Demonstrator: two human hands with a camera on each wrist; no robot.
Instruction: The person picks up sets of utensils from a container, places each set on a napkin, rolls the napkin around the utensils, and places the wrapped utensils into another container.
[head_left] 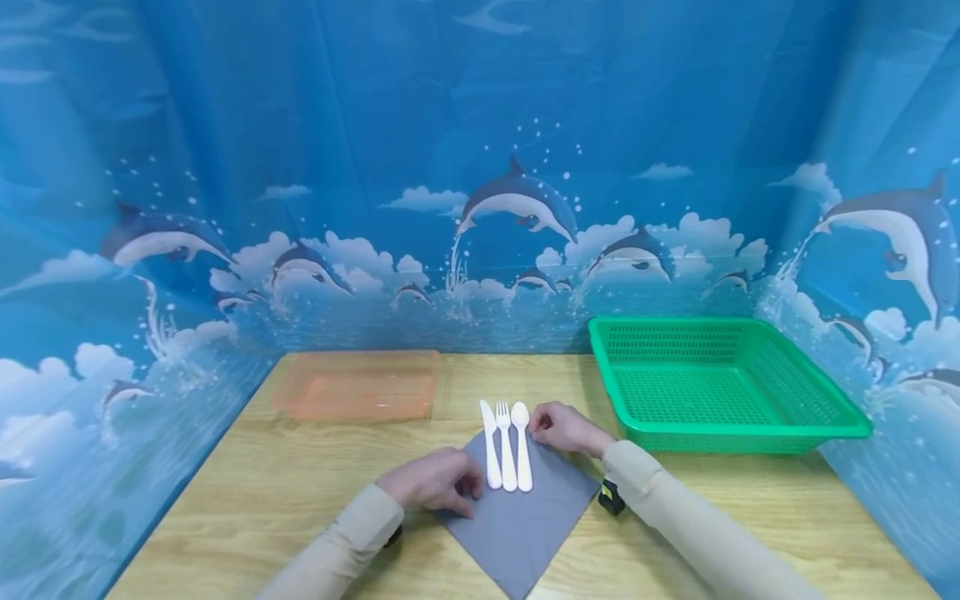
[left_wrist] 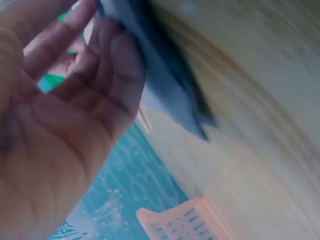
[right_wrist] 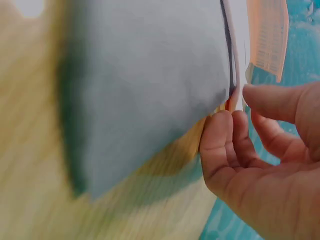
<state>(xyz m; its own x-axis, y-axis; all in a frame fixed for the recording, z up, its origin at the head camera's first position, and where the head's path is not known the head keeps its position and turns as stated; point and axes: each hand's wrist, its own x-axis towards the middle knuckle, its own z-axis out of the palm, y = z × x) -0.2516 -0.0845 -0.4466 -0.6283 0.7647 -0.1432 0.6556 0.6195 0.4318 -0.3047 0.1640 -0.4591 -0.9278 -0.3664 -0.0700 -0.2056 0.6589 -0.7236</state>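
Grey cloth napkin sits on the wood-grain table, turned so one corner points at us. On it we have three white utensils side by side: knife on the left, fork in the middle, spoon on the right. Handles point our way; the upper ends run past the napkin's far edge.

Left hand: at the napkin's left side, left of the knife. Fingers loosely bent, thumb parted from them — we see nothing in its grasp. Its wrist view puts the fingers right up against the cloth; we can't tell whether they touch.

Right hand: just right of the spoon's bowl, by the napkin's far edge. Fingers softly curved, and the wrist view gives us a gap between thumb and fingertips. We see no grip; contact with spoon or cloth we can't confirm.

Beyond the hands, we have a translucent orange basket back left and a larger green basket back right, both on the table. Beige sleeves on both arms, black device at the right wrist. Blue dolphin-print backdrop behind and at both sides.
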